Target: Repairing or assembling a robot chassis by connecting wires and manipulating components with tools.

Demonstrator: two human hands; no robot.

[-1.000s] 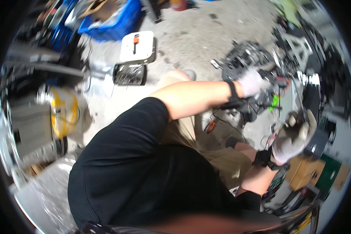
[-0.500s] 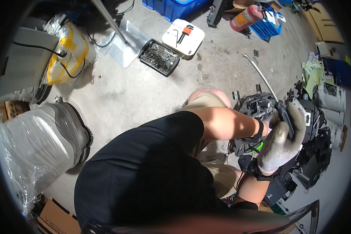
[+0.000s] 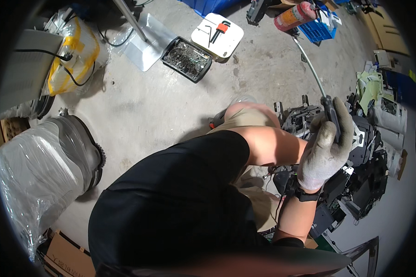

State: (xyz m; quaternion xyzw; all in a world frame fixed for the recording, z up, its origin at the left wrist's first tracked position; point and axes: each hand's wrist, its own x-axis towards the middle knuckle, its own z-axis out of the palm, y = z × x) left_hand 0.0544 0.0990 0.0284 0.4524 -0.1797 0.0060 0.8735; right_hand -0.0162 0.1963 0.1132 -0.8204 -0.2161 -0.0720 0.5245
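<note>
My right hand [image 3: 326, 154], in a pale glove with grey coated fingers, is wrapped round the black handle of a long screwdriver [image 3: 328, 111]. The slim metal shaft slants up and left, its tip in the air. My left forearm [image 3: 277, 145] reaches right from a black sleeve and passes behind the right glove, which hides my left hand and its fingers. Beneath and beyond both hands lies a heap of dark machine parts [image 3: 302, 121], with a pale metal bracket [image 3: 358, 137] beside the right glove.
A black tray of screws [image 3: 186, 60] stands on the floor by a white lid [image 3: 228, 39] bearing hex keys [image 3: 220, 31]. A red fire extinguisher [image 3: 295, 16] lies near a blue basket [image 3: 316, 31]. Plastic-wrapped grey parts [image 3: 46, 161] sit left; a cardboard box [image 3: 67, 256] stands lower left.
My right hand has risen slightly with the screwdriver, now pointing more upright. The left wrist's dark strap and the bit of left glove seen before are now behind the right hand.
</note>
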